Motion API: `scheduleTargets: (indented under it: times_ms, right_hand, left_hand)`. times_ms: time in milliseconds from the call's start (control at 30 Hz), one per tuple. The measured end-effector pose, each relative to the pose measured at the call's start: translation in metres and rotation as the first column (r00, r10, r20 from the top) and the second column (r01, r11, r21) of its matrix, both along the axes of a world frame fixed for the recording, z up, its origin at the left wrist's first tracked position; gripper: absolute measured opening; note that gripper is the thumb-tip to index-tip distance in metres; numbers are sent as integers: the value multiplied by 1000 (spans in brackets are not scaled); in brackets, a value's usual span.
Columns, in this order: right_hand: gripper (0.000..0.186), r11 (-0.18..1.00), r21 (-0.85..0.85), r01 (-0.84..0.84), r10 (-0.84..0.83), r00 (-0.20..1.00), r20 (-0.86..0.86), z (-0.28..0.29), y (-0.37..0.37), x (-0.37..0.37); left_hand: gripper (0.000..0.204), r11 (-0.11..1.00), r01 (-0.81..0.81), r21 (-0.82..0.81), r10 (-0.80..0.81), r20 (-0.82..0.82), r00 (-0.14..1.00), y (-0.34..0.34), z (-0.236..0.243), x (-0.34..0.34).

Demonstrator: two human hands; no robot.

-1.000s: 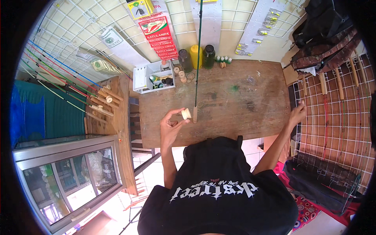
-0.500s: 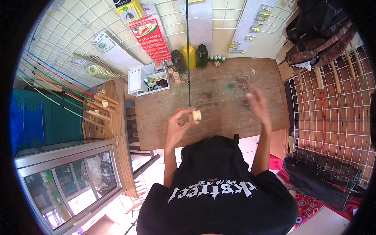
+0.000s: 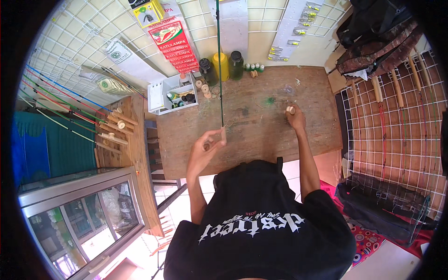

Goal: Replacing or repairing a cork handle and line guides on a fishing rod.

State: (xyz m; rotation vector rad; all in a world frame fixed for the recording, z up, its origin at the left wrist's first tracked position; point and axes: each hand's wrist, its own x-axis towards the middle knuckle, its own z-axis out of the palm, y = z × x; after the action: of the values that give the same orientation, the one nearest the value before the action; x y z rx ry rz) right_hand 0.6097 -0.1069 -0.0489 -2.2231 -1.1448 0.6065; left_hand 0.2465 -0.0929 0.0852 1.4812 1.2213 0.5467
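Note:
My left hand point(image 3: 205, 145) is at the wooden handle point(image 3: 223, 135) of an upright dark-green fishing rod point(image 3: 220, 93), its thumb and index finger curved and apart; whether they touch the handle I cannot tell. My right hand point(image 3: 297, 119) grips a small pale wooden spool point(image 3: 290, 110) above the right part of the worn wooden table point(image 3: 261, 135). Behind the left hand, several loose wooden spools point(image 3: 204, 91) lie beside a white compartment box point(image 3: 156, 98) of small bottles and other items.
Dark and yellow bottles point(image 3: 220, 66) stand at the back below a wire-grid wall point(image 3: 263, 23). Rods with wooden handles point(image 3: 116, 128) lie on a side shelf at left; more hang on a grid point(image 3: 377, 88) at right, below bags point(image 3: 373, 56). A glass cabinet point(image 3: 81, 214) is at lower left.
The spool has passed from my left hand to my right. My right hand has come inward from the table's right edge. The view has shifted slightly.

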Motion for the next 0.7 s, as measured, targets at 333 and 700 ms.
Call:
scheduleTargets:
  times_ms: [333,700]
  right_hand:
    - [34,977,-190,97,-24,935,354,-31,-17,0]
    - [27,969,133,-207,246,787,-566,103,-18,-14]
  left_hand:
    - [32,998,43,45,-49,128,991,-21,-14,-10]
    - [38,998,-46,50,20,426,905,-9,-44,69]
